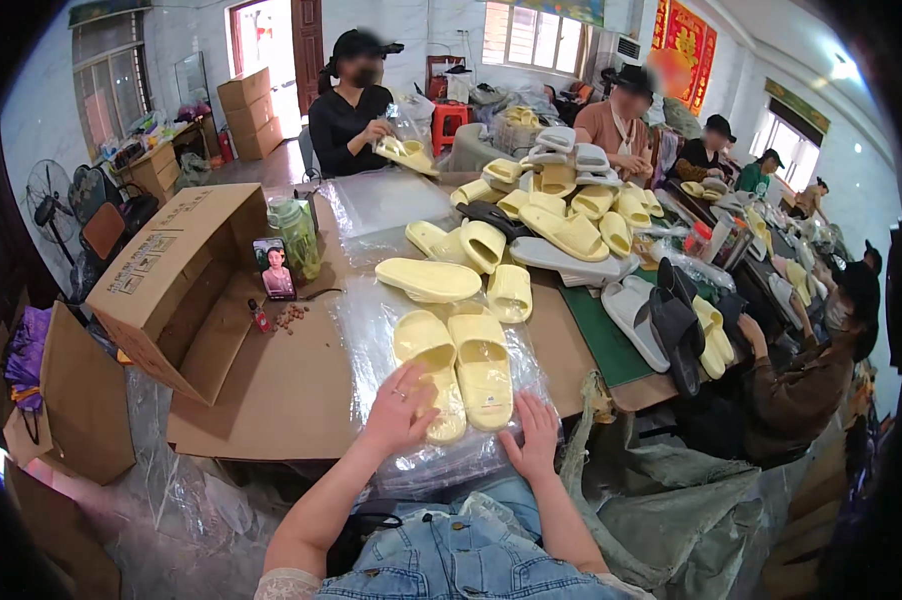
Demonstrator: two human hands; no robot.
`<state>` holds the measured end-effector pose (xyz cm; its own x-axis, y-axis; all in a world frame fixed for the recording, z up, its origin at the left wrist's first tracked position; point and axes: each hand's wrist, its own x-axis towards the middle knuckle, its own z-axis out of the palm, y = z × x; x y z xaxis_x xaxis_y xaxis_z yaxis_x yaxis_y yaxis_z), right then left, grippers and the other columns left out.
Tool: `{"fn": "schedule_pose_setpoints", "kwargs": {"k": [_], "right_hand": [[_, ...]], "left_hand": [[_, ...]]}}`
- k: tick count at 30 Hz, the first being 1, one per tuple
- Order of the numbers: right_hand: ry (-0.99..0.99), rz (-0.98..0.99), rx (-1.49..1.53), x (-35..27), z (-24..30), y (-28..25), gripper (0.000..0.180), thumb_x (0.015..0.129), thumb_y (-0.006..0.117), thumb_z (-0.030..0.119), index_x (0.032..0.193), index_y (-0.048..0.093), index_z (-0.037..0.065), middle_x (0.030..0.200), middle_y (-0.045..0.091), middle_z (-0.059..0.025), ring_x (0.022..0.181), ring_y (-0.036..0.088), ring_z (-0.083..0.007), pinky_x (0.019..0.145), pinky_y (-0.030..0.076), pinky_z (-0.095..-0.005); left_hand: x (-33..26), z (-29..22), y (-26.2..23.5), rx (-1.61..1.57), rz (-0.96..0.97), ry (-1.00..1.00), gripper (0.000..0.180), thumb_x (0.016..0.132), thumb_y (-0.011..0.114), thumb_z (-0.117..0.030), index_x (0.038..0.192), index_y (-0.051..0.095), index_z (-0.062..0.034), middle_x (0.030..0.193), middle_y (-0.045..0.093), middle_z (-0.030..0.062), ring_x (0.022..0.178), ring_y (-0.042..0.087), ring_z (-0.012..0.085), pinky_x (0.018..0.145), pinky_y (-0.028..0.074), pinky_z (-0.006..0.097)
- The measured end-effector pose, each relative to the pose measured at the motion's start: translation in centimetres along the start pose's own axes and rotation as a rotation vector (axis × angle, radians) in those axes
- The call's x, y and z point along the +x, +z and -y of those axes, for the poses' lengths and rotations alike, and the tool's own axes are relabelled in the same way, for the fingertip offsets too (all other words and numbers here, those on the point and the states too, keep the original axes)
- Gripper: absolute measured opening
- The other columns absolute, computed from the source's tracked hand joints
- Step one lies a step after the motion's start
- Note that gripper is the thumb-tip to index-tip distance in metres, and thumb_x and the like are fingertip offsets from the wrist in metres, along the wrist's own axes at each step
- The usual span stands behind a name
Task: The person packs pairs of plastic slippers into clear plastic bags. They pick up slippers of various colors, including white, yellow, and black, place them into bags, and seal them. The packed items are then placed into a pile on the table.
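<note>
Left hand (399, 412) spread flat on yellow slipper pair (458, 372); right hand (534, 440) open on plastic bag (441, 455) just below the pair.

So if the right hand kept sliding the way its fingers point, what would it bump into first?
The right hand lies on the clear plastic bag, fingers pointing up the table. Most likely it would meet the heel of the right yellow slipper of the pair in front of it, though depth is hard to judge.
</note>
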<state>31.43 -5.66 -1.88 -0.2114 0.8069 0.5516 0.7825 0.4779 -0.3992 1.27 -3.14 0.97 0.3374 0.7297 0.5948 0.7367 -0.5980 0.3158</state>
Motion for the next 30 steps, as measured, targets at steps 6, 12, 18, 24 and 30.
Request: {"fn": "schedule_pose_setpoints", "kwargs": {"k": [6, 12, 18, 24, 30], "right_hand": [[-0.008, -0.016, -0.016, -0.3, -0.1, -0.1, 0.068, 0.088, 0.066, 0.043, 0.143, 0.049, 0.005, 0.149, 0.049, -0.0142, 0.138, 0.044, -0.0329, 0.117, 0.025, -0.0505], [-0.002, -0.016, 0.003, 0.0, 0.0, 0.0, 0.068, 0.089, 0.064, 0.045, 0.144, 0.049, 0.006, 0.148, 0.05, -0.0142, 0.139, 0.043, -0.0329, 0.117, 0.026, -0.0501], [-0.001, -0.013, 0.009, 0.1, 0.2, -0.4, 0.069, 0.09, 0.063, 0.045, 0.145, 0.048, 0.007, 0.149, 0.049, -0.0139, 0.14, 0.043, -0.0319, 0.117, 0.026, -0.0488], [0.007, -0.016, 0.002, 0.0, 0.1, -0.3, 0.07, 0.09, 0.064, 0.045, 0.146, 0.048, 0.007, 0.149, 0.049, -0.0135, 0.14, 0.043, -0.0315, 0.117, 0.026, -0.0487], [0.012, -0.014, 0.008, 0.0, 0.1, 0.0, 0.07, 0.089, 0.065, 0.045, 0.145, 0.049, 0.007, 0.149, 0.049, -0.0137, 0.139, 0.043, -0.0319, 0.117, 0.026, -0.0501]], "left_hand": [[0.4, -1.1, -0.6, 0.057, -0.068, -0.292, 0.081, 0.085, 0.072, -0.038, 0.152, 0.037, -0.0068, 0.16, 0.016, 0.0344, 0.146, 0.022, 0.0508, 0.12, 0.022, 0.053], [0.1, 0.1, 0.1, 0.022, 0.024, -0.396, 0.083, 0.089, 0.067, -0.04, 0.152, 0.033, 0.0026, 0.152, 0.038, 0.0305, 0.144, 0.033, 0.0442, 0.121, 0.021, 0.053], [0.2, 0.0, 0.0, -0.018, 0.017, -0.411, 0.082, 0.089, 0.067, -0.04, 0.151, 0.035, 0.0015, 0.149, 0.044, 0.0281, 0.142, 0.037, 0.0437, 0.121, 0.021, 0.053], [0.3, 0.2, 0.1, -0.038, 0.009, -0.418, 0.081, 0.087, 0.068, -0.039, 0.151, 0.037, -0.0001, 0.148, 0.046, 0.0265, 0.141, 0.039, 0.0427, 0.121, 0.022, 0.052], [0.1, 0.4, 0.2, -0.051, -0.01, -0.409, 0.079, 0.088, 0.069, -0.037, 0.151, 0.037, -0.0013, 0.147, 0.047, 0.0252, 0.14, 0.04, 0.0433, 0.12, 0.024, 0.052]]}}
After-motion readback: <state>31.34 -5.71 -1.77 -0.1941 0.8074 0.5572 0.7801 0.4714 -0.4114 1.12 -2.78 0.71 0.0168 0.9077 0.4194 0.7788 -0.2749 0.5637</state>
